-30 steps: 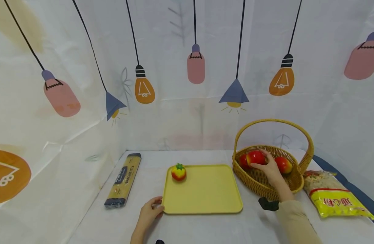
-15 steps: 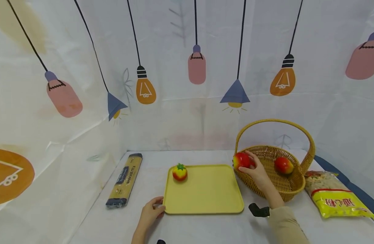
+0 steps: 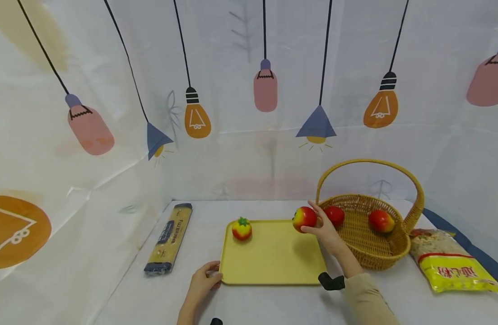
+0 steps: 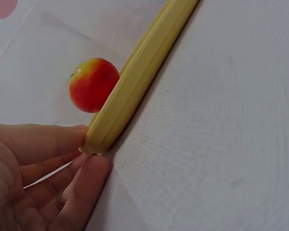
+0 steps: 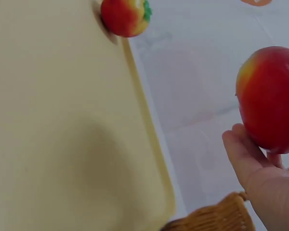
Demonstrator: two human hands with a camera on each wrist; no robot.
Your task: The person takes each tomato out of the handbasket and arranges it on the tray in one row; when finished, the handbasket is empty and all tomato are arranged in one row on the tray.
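My right hand (image 3: 325,228) holds a glossy red and yellow apple (image 3: 304,219) between thumb and fingers, above the right back part of a yellow tray (image 3: 269,257). A shadow falls on the tray below it. In the right wrist view the apple (image 5: 269,98) fills the right edge, partly covered by fingers. My left hand (image 3: 202,282) grips the tray's front left corner; the left wrist view shows its thumb and fingers pinching the rim (image 4: 106,130). A red and yellow fruit with a green leafy top (image 3: 242,229) sits in the tray's back left corner.
Right of the tray stands a wicker basket (image 3: 379,261) with a tall handle, holding two red fruits (image 3: 380,221). A packet of spaghetti (image 3: 169,239) lies at left. A yellow and clear bag of pasta (image 3: 456,266) lies right of the basket. A printed cloth hangs behind.
My right hand has lifted the apple out of the basket and carried it left over the tray. The left hand stays at the tray's corner. The view has shifted slightly.
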